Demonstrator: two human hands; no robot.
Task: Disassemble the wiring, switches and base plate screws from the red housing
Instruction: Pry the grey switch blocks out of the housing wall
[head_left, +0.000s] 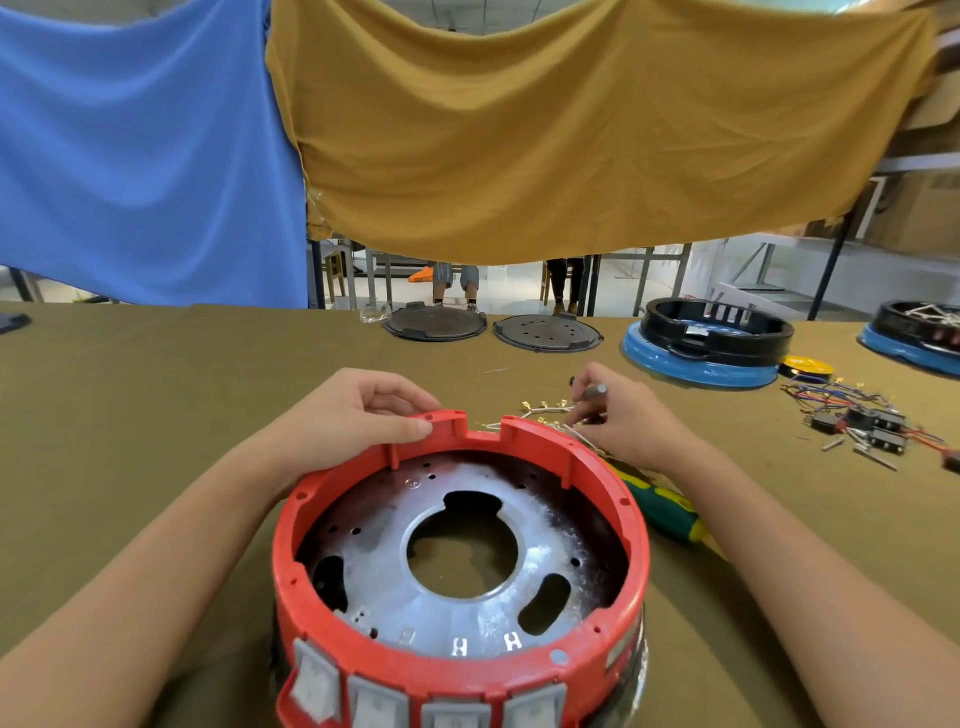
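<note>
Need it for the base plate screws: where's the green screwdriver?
The green screwdriver lies on the table right of the red housing, under the right forearm.

Red housing (631, 512), silver-grey base plate (545, 525), grey switches (376, 704), green-and-yellow screwdriver handle (667, 512), olive tablecloth (156, 395), blue (140, 156) and mustard (571, 130) cloths.

The round red housing (462, 566) sits open side up, its grey base plate (467, 587) inside; white wiring (545, 415) trails beyond its far rim.
</note>
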